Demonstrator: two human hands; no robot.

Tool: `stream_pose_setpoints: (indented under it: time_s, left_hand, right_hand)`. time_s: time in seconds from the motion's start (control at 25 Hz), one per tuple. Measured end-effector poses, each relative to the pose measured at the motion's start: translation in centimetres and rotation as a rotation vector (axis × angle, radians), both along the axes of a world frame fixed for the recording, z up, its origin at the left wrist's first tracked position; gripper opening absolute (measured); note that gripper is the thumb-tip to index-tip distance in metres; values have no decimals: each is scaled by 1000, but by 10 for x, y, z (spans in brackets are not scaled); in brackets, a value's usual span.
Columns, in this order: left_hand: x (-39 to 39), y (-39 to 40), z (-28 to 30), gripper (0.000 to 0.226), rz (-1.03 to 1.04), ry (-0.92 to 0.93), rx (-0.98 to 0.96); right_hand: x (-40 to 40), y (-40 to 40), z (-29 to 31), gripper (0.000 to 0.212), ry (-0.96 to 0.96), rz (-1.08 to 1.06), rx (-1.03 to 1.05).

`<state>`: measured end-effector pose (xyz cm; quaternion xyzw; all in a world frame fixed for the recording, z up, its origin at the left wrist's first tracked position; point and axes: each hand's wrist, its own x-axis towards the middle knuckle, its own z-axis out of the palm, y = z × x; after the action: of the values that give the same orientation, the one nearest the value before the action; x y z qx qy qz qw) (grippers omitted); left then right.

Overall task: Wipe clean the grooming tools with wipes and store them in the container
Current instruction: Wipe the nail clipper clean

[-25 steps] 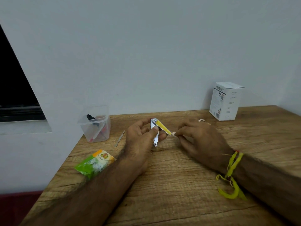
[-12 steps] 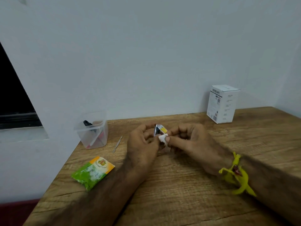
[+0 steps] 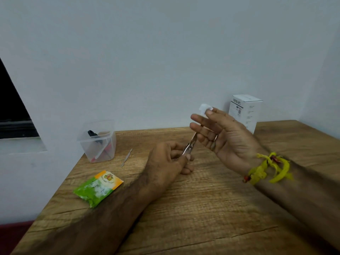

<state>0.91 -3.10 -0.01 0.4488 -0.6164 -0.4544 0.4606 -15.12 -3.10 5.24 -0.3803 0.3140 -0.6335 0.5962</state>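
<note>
Head view: left hand (image 3: 166, 160) grips nail clipper (image 3: 189, 146) at frame centre, lever tilted up; right hand (image 3: 223, 136) raised, pinching white wipe (image 3: 204, 108) at fingertips, other fingers spread; clear container (image 3: 97, 140) centre-left on wooden table (image 3: 211, 208).

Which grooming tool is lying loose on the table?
The thin metal tool beside the clear container. The nail clipper is gripped in the left hand; the others sit inside the container.
</note>
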Motion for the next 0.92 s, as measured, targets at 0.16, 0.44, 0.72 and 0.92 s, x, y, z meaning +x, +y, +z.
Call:
stream_pose_setpoints:
  time_s: [0.16, 0.44, 0.72, 0.92]
  left_hand:
    - [4, -2, 4, 17, 80, 267, 119]
    - [5, 0, 4, 20, -79, 177, 67]
    - [3, 3, 5, 36, -80, 135, 24]
    - [4, 3, 8, 59, -272, 48, 55]
  right_hand:
    - [-8, -4, -14, 7, 347, -211, -262]
    - [6, -12, -47, 11, 763, -87, -451]
    - [5, -12, -48, 13, 758, -192, -494]
    - [-5, -22, -46, 9, 632, -204, -420]
